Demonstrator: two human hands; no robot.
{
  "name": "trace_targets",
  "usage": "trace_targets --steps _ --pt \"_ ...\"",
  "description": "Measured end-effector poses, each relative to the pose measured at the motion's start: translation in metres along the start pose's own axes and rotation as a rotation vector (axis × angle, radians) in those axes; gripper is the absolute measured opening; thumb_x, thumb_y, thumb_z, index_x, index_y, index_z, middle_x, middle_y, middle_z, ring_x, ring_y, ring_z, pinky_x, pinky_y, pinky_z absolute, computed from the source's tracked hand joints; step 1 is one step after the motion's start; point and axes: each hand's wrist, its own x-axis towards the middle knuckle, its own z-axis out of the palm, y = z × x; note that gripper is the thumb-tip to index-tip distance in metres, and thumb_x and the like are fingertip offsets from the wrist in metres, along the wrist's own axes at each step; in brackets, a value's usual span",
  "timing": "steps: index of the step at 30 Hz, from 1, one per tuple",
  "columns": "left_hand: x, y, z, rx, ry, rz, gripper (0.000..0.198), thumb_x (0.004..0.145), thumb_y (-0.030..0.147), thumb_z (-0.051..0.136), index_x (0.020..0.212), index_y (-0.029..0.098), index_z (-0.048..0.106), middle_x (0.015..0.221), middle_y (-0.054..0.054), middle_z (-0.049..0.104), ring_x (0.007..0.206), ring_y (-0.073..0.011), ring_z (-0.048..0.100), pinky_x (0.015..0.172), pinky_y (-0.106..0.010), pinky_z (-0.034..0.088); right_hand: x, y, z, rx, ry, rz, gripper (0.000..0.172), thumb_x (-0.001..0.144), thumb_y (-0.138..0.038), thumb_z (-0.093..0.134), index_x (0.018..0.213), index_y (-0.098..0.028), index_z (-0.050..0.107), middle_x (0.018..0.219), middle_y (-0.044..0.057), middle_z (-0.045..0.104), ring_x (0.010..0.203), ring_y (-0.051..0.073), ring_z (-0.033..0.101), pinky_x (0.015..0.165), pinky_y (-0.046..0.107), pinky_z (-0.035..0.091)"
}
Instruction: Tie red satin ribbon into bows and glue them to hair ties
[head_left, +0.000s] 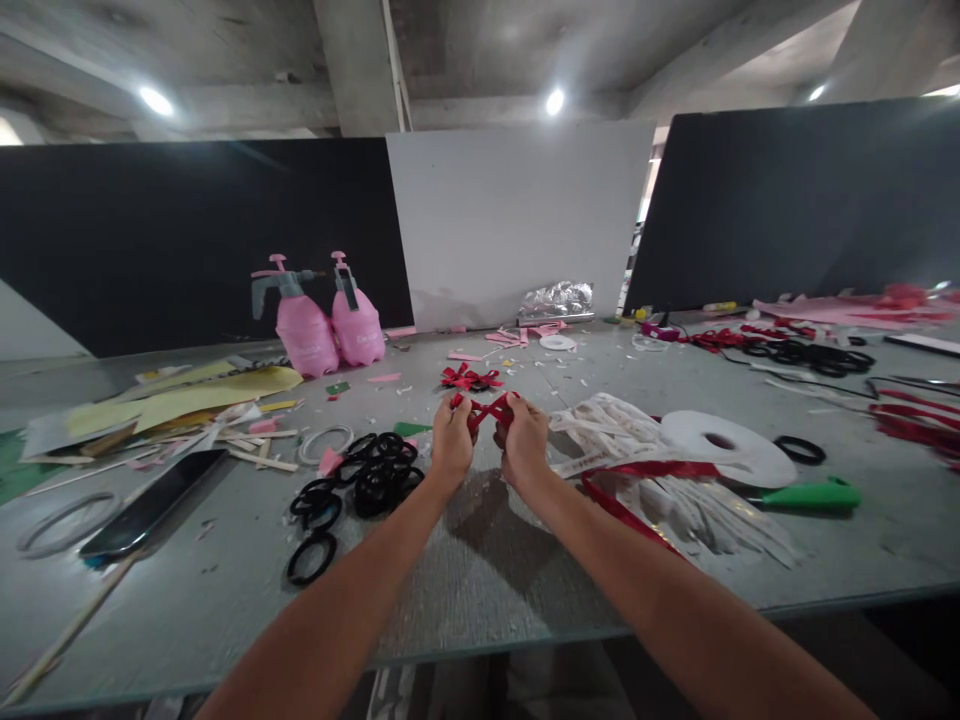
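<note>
Both my hands are raised over the middle of the table, close together with a strip of red ribbon (491, 408) between them. My left hand (452, 440) pinches one side of the ribbon, and my right hand (523, 438) pinches the other. The ribbon crosses over itself in the gap between my fingers. Just beyond my hands lie red ribbon bows (471, 377), with something black beneath them. To the left of my left hand is a pile of black hair ties (379, 472). White printed ribbon (604, 425) lies to the right of my right hand.
A white ribbon roll (739, 447), a green-handled tool (814, 495) and a black ring (799, 450) sit at right. Left are a phone (157, 505), yellow paper (187, 398) and pink spray bottles (306, 335). Crumpled foil (556, 301) rests against the back panel; scraps litter the table.
</note>
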Motion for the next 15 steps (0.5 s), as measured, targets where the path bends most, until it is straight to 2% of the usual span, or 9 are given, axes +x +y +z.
trace_targets --steps 3,10,12,15 --pt "-0.003 0.001 0.004 -0.111 0.034 -0.038 0.022 0.071 0.036 0.057 0.073 0.019 0.043 0.050 0.009 0.041 0.036 -0.0036 0.035 0.038 -0.015 0.026 -0.002 -0.006 0.002 0.121 0.129 0.070 0.023 0.071 -0.041 0.052 0.066 -0.020 0.045 0.045 -0.008 0.040 0.033 0.007 0.036 0.035 0.020 0.030" --pt "-0.003 0.009 0.006 -0.231 0.071 -0.050 0.026 0.066 0.037 0.062 0.075 0.019 0.045 0.051 0.010 0.042 0.035 -0.0022 0.036 0.036 -0.014 0.026 -0.001 -0.020 0.004 0.119 0.050 0.023 0.024 0.071 -0.042 0.055 0.074 -0.019 0.049 0.056 -0.003 0.049 0.041 0.008 0.042 0.038 0.019 0.034" --pt "-0.003 0.013 0.004 -0.243 0.072 -0.043 0.025 0.068 0.036 0.062 0.075 0.019 0.045 0.052 0.009 0.043 0.035 -0.0020 0.036 0.036 -0.014 0.027 -0.002 -0.023 0.002 0.027 0.022 -0.055 0.025 0.075 -0.044 0.052 0.072 -0.019 0.049 0.056 -0.003 0.048 0.043 0.008 0.042 0.041 0.020 0.035" --pt "0.000 0.020 -0.003 -0.241 0.046 0.045 0.023 0.070 0.035 0.061 0.074 0.019 0.044 0.054 0.008 0.045 0.037 -0.0022 0.039 0.037 -0.014 0.029 -0.006 -0.030 -0.002 -0.210 -0.087 -0.329 0.032 0.079 -0.045 0.050 0.062 -0.019 0.046 0.054 -0.003 0.043 0.049 0.009 0.040 0.048 0.021 0.035"
